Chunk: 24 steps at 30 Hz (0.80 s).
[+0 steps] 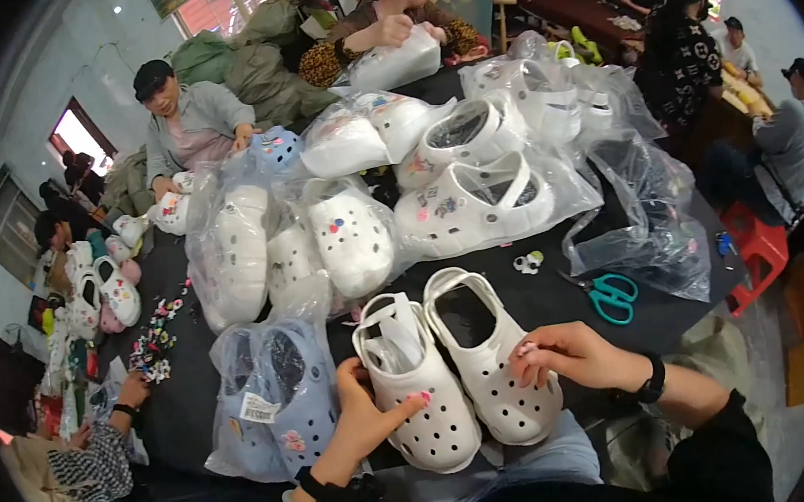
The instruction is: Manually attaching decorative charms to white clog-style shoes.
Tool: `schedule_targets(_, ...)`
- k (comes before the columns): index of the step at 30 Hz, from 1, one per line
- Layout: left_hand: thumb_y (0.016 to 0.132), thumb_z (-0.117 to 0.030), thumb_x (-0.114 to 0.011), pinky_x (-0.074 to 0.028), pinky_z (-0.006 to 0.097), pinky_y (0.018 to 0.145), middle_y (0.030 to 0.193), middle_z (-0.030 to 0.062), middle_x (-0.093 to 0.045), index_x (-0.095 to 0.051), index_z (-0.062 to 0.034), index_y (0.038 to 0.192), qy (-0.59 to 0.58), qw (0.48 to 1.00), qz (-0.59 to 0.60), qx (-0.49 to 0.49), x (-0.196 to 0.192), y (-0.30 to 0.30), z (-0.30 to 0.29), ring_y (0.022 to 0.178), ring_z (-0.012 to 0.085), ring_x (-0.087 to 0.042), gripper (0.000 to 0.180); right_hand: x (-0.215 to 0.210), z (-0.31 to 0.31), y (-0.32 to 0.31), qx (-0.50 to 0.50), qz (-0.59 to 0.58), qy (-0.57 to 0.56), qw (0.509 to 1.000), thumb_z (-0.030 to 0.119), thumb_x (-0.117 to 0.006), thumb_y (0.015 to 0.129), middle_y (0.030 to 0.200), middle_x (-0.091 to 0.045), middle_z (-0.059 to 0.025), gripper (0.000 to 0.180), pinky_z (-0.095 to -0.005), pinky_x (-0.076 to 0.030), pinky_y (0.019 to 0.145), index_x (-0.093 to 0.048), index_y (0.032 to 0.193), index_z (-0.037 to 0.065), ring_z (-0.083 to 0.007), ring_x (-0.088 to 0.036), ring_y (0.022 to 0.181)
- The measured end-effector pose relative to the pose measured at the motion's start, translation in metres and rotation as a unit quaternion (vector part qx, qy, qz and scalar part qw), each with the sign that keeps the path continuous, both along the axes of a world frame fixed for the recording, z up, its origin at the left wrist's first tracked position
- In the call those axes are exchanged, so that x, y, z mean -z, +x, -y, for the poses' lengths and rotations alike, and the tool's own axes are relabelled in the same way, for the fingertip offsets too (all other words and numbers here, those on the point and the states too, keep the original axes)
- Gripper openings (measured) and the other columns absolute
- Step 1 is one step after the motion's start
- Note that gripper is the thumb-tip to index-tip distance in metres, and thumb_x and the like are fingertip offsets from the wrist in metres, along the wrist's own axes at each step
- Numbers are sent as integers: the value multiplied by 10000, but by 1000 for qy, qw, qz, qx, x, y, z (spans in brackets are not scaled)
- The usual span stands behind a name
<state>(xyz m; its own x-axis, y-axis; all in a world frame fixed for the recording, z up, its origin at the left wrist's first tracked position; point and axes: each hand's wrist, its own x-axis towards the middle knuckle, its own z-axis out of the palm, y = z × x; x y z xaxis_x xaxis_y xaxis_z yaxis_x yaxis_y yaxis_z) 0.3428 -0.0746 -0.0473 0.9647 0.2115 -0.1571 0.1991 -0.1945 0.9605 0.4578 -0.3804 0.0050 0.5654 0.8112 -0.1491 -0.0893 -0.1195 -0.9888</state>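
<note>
A pair of white clogs (429, 415) with round holes stands at the table's near edge, toes toward me. My left hand (372, 413) grips the left clog by its outer side, its thumb beside a small pink charm (425, 397) on the upper. White paper (395, 335) is stuffed inside that clog. Over the right clog (513, 391), my right hand (562, 360) pinches a small pinkish charm (527, 348), mostly covered by the fingertips. Left of my left hand lies a pair of pale blue clogs (270, 392) in a clear bag, with a white label and charms.
Several bagged white clogs (475, 204) are piled across the black table. Teal-handled scissors (613, 297), a loose charm (528, 262) and a crumpled clear bag (648, 215) lie to the right. A charm heap (159, 340) is at left, near another person's hand (132, 389). Co-workers sit opposite.
</note>
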Motion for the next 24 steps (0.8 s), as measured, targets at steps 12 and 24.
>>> schedule_targets(12, 632, -343, -857, -315, 452, 1030, 1245, 219, -406, -365, 43, 1269, 296, 945, 139, 28, -26, 2, 1, 1194, 382, -393, 893, -39, -31, 17, -90, 222, -203, 949, 91, -624, 893, 779, -677, -112, 115, -296, -550, 590, -583, 931, -9, -192, -691, 667)
schedule_targets(24, 613, -309, -882, -370, 399, 991, 1279, 194, -355, -361, 18, 1263, 285, 944, 164, 26, -9, 2, -1, 1185, 327, -399, 894, -33, -46, 37, -177, 268, -159, 934, 126, -667, 872, 765, -692, -57, 117, -258, -521, 580, -676, 946, 35, -126, -669, 631)
